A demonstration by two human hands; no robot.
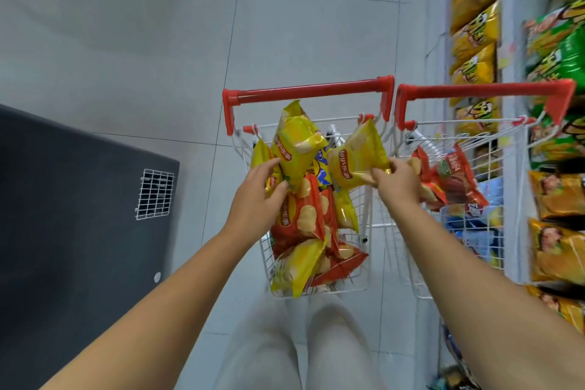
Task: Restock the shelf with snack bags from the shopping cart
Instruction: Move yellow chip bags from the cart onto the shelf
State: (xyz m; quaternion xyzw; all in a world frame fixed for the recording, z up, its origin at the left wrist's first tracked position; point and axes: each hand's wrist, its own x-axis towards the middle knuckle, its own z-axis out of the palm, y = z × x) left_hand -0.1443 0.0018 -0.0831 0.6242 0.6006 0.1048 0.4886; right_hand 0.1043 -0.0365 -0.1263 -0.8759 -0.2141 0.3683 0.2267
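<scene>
Head view: two snack bags are held up over the shopping cart (308, 92). The left hand (258, 193) grips the taller yellow bag (296, 144) at its lower end, fingers and thumb curled round it. The right hand (397, 182) pinches the smaller yellow bag (357, 158) at its corner between thumb and fingers. Below them the cart's wire basket holds more packs, red bags (300, 215) mixed with yellow. A second cart (484, 92) with a red handle stands just beside it on the right, also loaded. Further right runs the shelf (509, 25), lined with yellow, green and orange packs. A dark cabinet (79, 199) stands at the left on grey floor tiles.
</scene>
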